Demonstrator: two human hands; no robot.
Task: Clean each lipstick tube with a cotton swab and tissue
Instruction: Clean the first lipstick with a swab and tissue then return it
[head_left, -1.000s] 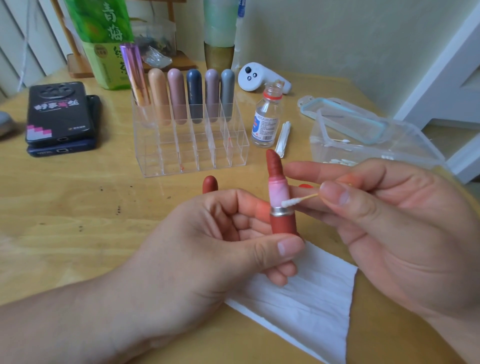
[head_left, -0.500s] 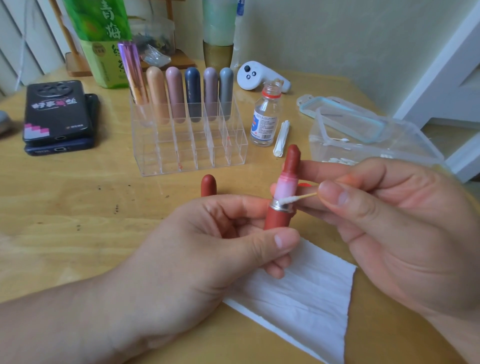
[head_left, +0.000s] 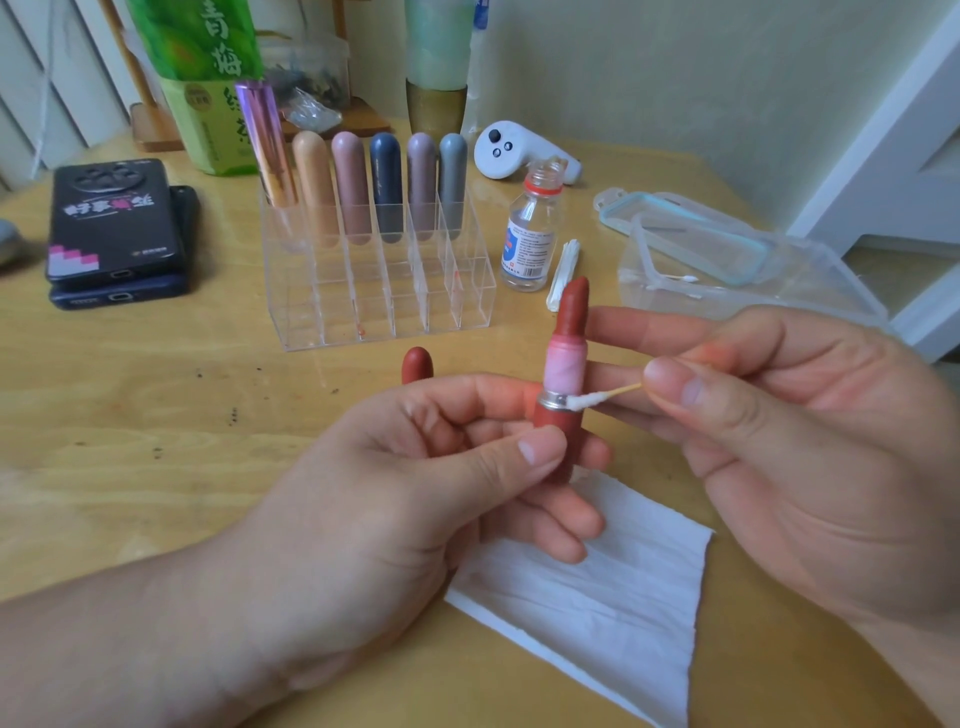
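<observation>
**Above the tissue: swab tip on the lipstick's collar**

Over the near edge of the pale wooden table, the left hand grips the brick-red base of an opened lipstick tube between thumb and curled fingers. The tube stands almost upright, leaning slightly right, with its pink inner sleeve and dark red bullet raised above a silver collar. The right hand pinches the wooden stick of a cotton swab between thumb and forefinger, and the white cotton tip touches the collar's right side.

A flat white tissue lies on the table beneath both hands. A rounded brick-red cap stands behind the left fingers, its bottom hidden. Beyond it sits a clear acrylic compartment organiser with 6 capped tubes in its back row.

To the organiser's right stands a small, uncapped clear bottle with a red neck ring, just beside a bundle of spare swabs. Further right is a clear plastic box, with a teal-edged lid lying across its far side. A white handheld controller lies behind the bottle. On the far left, 2 dark phones are stacked.
</observation>
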